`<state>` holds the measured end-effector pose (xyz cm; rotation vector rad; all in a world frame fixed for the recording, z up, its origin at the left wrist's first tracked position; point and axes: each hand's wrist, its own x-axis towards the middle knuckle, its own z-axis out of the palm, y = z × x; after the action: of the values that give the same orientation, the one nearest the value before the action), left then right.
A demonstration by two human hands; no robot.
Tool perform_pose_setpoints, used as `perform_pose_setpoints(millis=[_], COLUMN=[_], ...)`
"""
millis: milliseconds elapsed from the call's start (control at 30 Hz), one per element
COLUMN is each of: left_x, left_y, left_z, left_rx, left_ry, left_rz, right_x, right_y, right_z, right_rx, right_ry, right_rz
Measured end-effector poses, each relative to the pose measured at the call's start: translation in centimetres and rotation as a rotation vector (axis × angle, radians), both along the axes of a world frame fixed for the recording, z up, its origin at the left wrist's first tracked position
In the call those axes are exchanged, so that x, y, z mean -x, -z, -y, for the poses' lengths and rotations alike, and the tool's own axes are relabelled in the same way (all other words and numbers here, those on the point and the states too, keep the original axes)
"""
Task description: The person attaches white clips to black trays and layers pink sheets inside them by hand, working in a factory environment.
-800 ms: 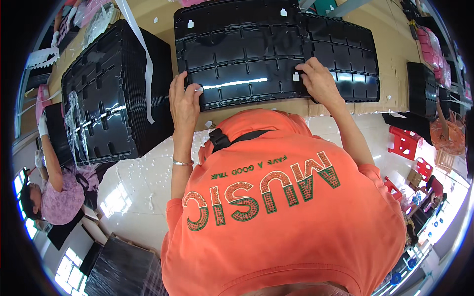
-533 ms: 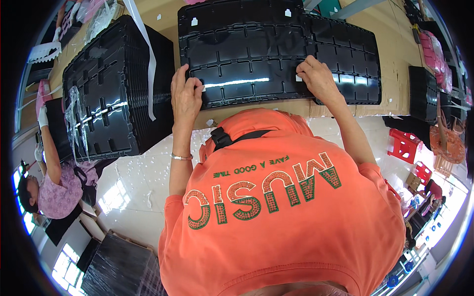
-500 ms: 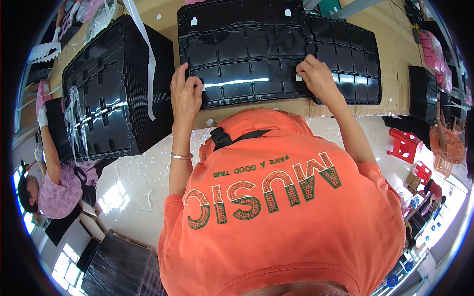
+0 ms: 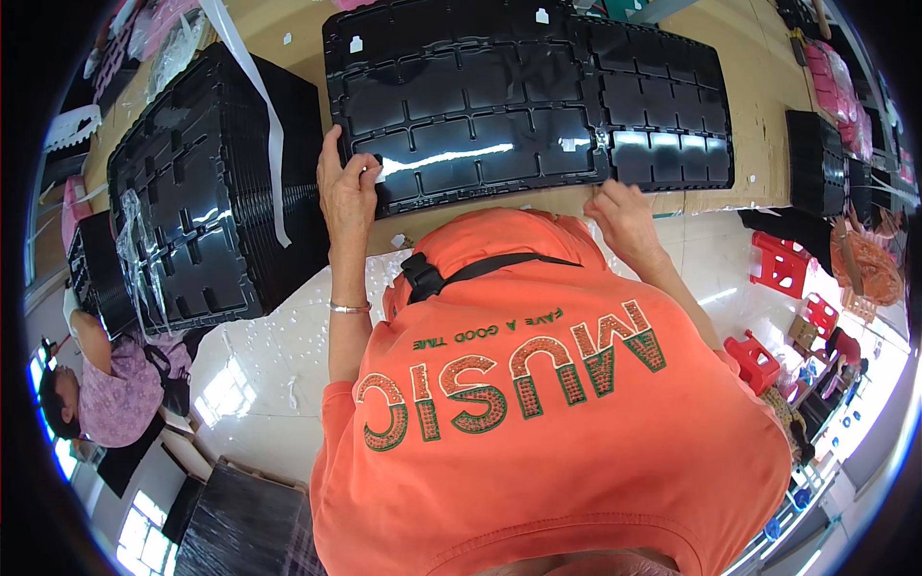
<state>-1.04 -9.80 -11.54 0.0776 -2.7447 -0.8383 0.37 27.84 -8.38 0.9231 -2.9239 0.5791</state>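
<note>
A glossy black plastic tray sheet (image 4: pixel 461 96) with moulded slots lies across the table before me. White stickers sit on its surface: one at the upper left (image 4: pixel 356 44), one at the upper right (image 4: pixel 542 15) and one at the lower right (image 4: pixel 569 145). My left hand (image 4: pixel 348 192) is at the tray's lower left corner, thumb and forefinger pinched at another small white sticker (image 4: pixel 380 175). Just off the tray's lower right edge is my right hand (image 4: pixel 620 216), fingers curled together; whatever they may hold is hidden.
A tall stack of black trays (image 4: pixel 211 182) with a hanging white strip (image 4: pixel 274 134) stands at left. Another black tray (image 4: pixel 663 106) adjoins on the right. Further right are more trays (image 4: pixel 816 163) and red stools (image 4: pixel 778 264). A co-worker in a patterned top (image 4: pixel 120 394) is at far left.
My right hand has drawn back from the tray toward me, leaving a white sticker on its lower right. My left hand stays pinched at the left sticker. The view has shifted slightly.
</note>
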Motion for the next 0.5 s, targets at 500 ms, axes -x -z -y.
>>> perform_pose_setpoints(millis=[500], left_x=[-0.2], left_y=[0.7], left_z=[0.7], left_rx=[-0.006], left_ry=[0.069], left_rz=[-0.118], right_x=[5.0], right_y=[-1.7], right_z=[2.4], right_rx=[0.125], right_ry=[0.152], right_rz=[0.073])
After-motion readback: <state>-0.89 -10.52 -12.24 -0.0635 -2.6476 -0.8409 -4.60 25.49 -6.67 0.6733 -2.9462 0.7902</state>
